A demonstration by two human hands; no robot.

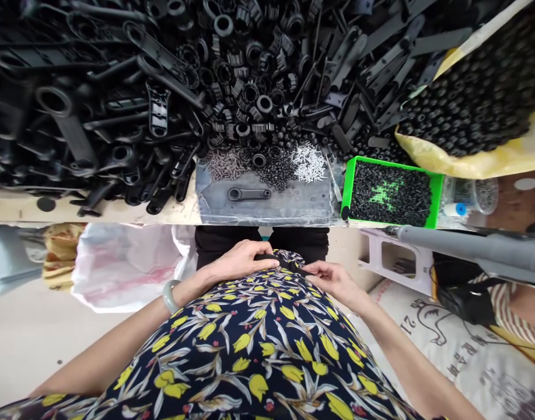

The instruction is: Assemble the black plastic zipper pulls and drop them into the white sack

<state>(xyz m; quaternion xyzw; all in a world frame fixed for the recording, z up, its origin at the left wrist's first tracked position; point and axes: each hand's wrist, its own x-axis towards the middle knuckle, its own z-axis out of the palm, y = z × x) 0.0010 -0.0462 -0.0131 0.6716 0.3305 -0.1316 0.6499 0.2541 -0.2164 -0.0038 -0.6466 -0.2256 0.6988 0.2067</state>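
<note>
Black strip [289, 266] lies across my floral top [249, 350], waist level; my left fingers [268, 264] and right fingers [320, 268] pinch it at separate spots; black lever-shaped part [254, 193] rests on tabletop [162, 213] mat [289, 205].

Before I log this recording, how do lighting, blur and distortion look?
Head view: left hand and right hand evenly lit, fairly sharp; the black strip at them shows little detail. Head view: black parts at upper left sink into darkness, somewhat soft; white pins look brightest. Head view: edges appear stretched.
</note>
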